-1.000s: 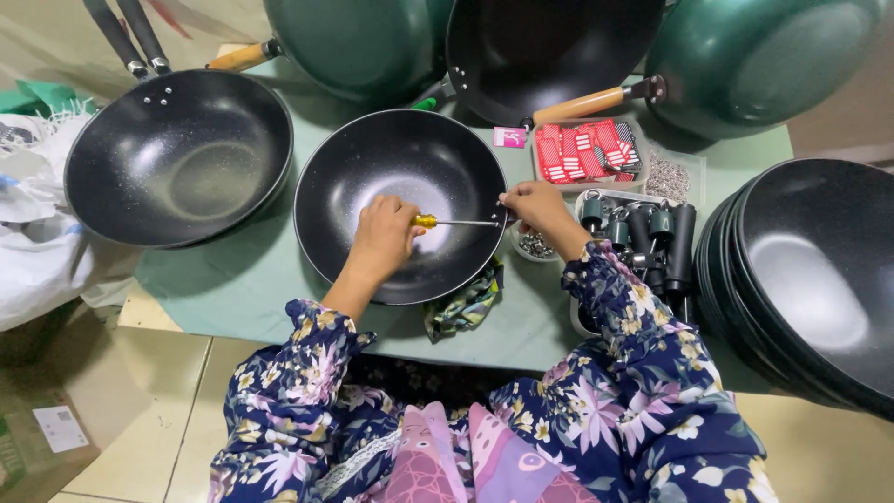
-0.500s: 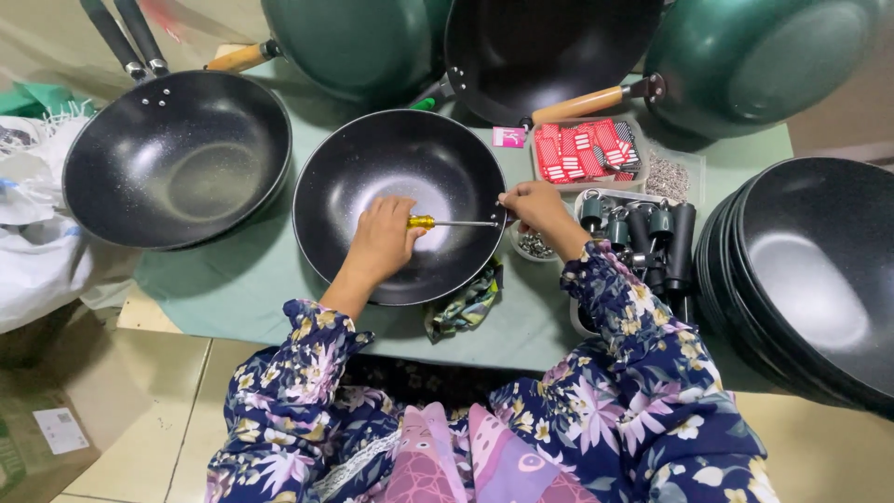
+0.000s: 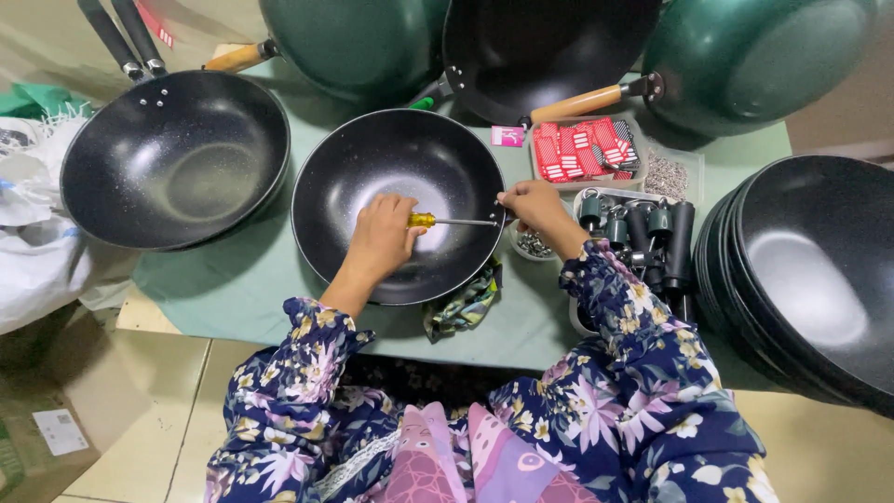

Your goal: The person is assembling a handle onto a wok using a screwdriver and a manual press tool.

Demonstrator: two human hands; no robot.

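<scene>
A black speckled wok pan point(image 3: 372, 168) without a handle sits on the green table in front of me. My left hand point(image 3: 382, 237) reaches into it and grips a screwdriver point(image 3: 445, 221) by its yellow handle; the shaft points right to the pan's rim. My right hand point(image 3: 533, 207) pinches at that rim where the screwdriver tip meets it; what the fingers hold is too small to tell. Black pan handles point(image 3: 652, 237) lie in a tray just right of my right hand.
A second black wok point(image 3: 172, 158) with a handle lies at the left. Green woks point(image 3: 354, 42) with wooden handles stand at the back. A stack of black woks point(image 3: 810, 270) fills the right. Red packets point(image 3: 582, 147), a small dish of screws point(image 3: 534, 245) and a crumpled cloth point(image 3: 463, 303) are nearby.
</scene>
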